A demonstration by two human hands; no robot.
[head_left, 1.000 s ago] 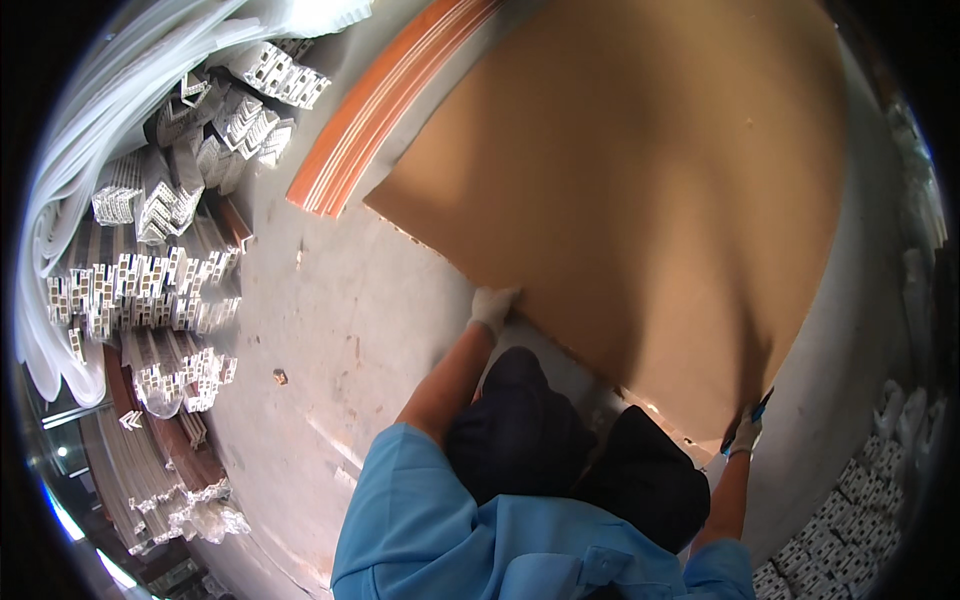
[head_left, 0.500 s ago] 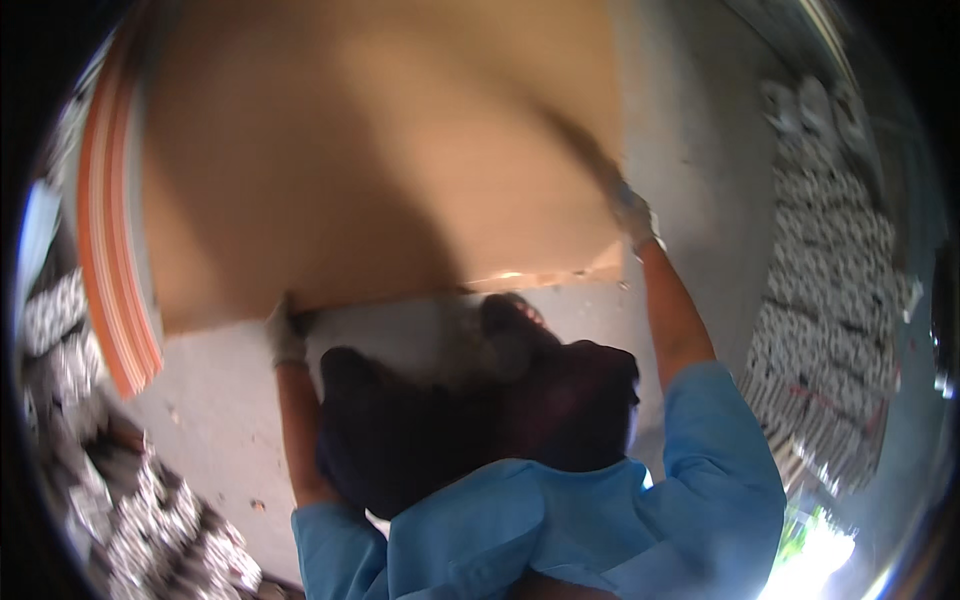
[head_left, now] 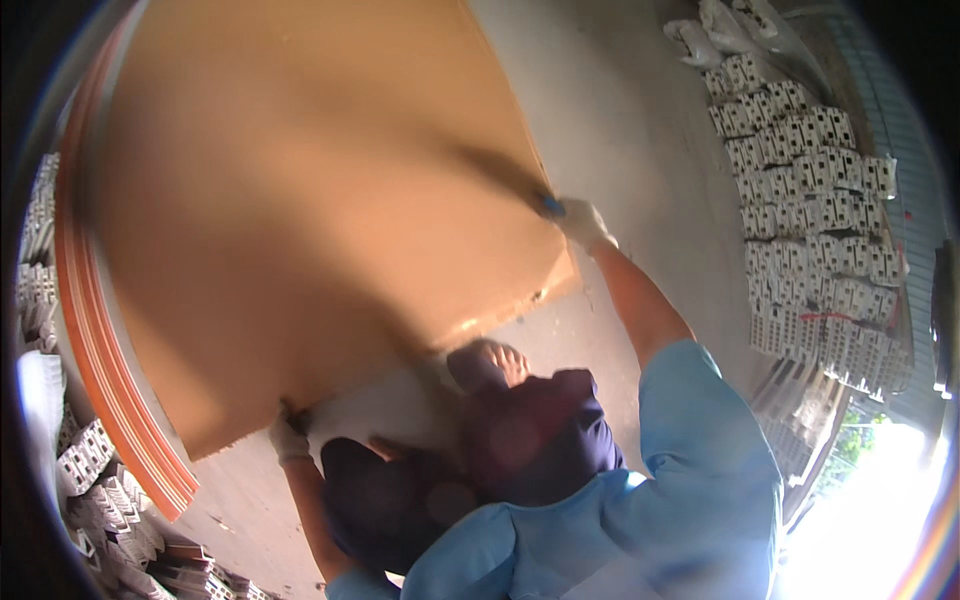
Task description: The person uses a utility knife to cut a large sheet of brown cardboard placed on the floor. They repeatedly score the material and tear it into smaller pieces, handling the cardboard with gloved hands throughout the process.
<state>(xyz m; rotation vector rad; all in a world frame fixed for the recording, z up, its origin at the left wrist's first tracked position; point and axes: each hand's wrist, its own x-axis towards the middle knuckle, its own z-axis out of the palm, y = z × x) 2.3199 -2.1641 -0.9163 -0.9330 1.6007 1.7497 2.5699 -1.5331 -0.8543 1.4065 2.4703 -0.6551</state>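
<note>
A large brown cardboard sheet point(head_left: 300, 170) spreads out ahead of me, its surface crossed by dark shadows. My right hand point(head_left: 588, 222), in a pale glove, is closed at the sheet's right edge, near its close corner. A small blue patch shows at those fingertips; I cannot tell whether it belongs to the glove. At the near edge, toward the left, my left hand point(head_left: 290, 437) in a similar glove grips the cardboard. Its fingertips are dark and partly hidden by shadow. My bare toes point(head_left: 508, 364) are close to the near edge.
Long orange striped panels point(head_left: 110, 350) run along the sheet's left side. Stacked white hollow profiles point(head_left: 815, 230) stand at the right, with more profiles point(head_left: 120, 515) at the lower left. Grey concrete floor point(head_left: 650, 140) lies between sheet and right stack. Bright light enters at lower right.
The whole view has turned, so the sheet's near edge now slants down toward the left. Both hands remain at the sheet's edges, the left appearing lower and the right farther left.
</note>
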